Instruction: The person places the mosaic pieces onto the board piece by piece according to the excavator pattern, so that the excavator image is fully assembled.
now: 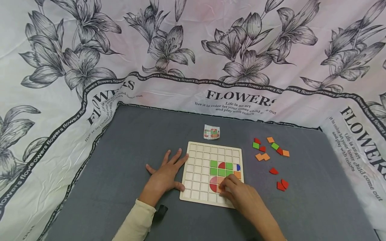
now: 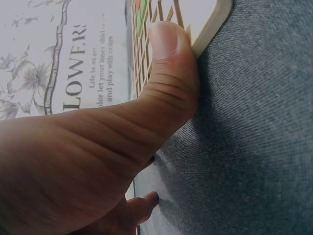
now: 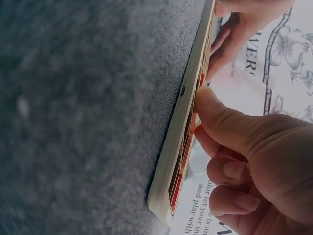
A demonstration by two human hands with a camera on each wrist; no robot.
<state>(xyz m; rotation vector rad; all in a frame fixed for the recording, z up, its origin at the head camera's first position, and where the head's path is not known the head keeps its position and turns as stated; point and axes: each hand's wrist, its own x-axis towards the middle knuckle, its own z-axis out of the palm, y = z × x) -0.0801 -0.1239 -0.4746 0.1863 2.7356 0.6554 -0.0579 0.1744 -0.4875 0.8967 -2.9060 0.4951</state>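
A wooden grid board (image 1: 196,167) lies on the grey table, its lower right squares partly filled with green, red, orange and blue tiles. My left hand (image 1: 164,179) spreads its fingers along the board's left edge. The left thumb (image 2: 168,63) rests on the rim in the left wrist view. Over the lower right squares, my right hand (image 1: 241,194) pinches an orange tile (image 3: 193,119) between thumb and index finger, low against the board. The fingers hide part of that tile and the squares beneath. Left of them sits a red quarter-round tile (image 1: 213,187).
A small printed pattern card (image 1: 211,132) lies beyond the board. To the right are scattered loose tiles: green squares (image 1: 274,146), orange pieces (image 1: 270,140) and red pieces (image 1: 273,171). A black object (image 1: 159,213) is by the left sleeve. A flower-printed cloth (image 1: 169,90) borders the table.
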